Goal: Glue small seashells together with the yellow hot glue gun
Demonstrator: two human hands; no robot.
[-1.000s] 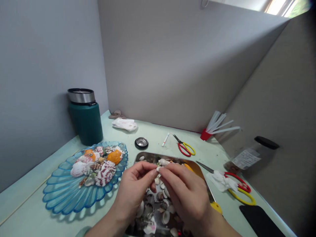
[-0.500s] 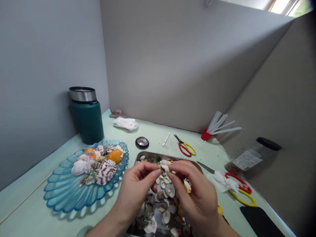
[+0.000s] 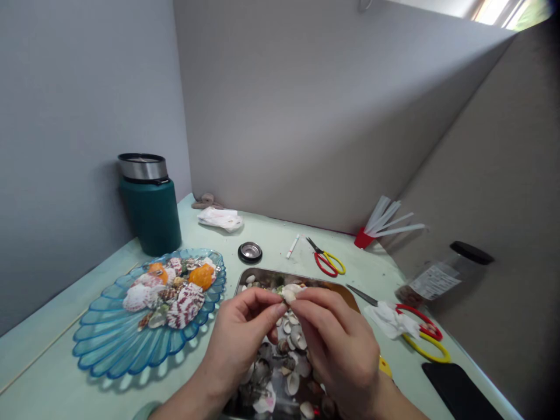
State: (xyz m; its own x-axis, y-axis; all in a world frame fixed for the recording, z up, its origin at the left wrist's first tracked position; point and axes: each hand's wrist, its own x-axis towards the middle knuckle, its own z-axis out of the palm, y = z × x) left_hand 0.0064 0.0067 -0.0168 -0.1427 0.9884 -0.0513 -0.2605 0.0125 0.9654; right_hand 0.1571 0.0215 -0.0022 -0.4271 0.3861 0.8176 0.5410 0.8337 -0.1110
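Over the metal tray [image 3: 350,296], my left hand [image 3: 249,326] and my right hand [image 3: 339,338] meet fingertip to fingertip. Both are closed in a pinch on one small whitish shell, mostly covered by the fingers now. Loose seashells [image 3: 297,337], white, grey and brown, fill the tray beneath. On the left, a blue scalloped dish [image 3: 114,344] bears more shells, among them a purple-striped scallop shell [image 3: 186,306] and an orange shell [image 3: 202,276]. Part of the tray is hidden under my hands.
Behind the dish stands a green flask [image 3: 151,216]; its lid [image 3: 250,252] lies nearer the tray. Scissors [image 3: 326,259] rest behind the tray, and a second pair [image 3: 422,335], with tissue on it, lies right. A red cup [image 3: 363,238] of white sticks and a clear jar [image 3: 437,280] stand beyond.
My right fingers have closed in toward the left fingertips and now cover more of the small shell. The whole view has shifted slightly.
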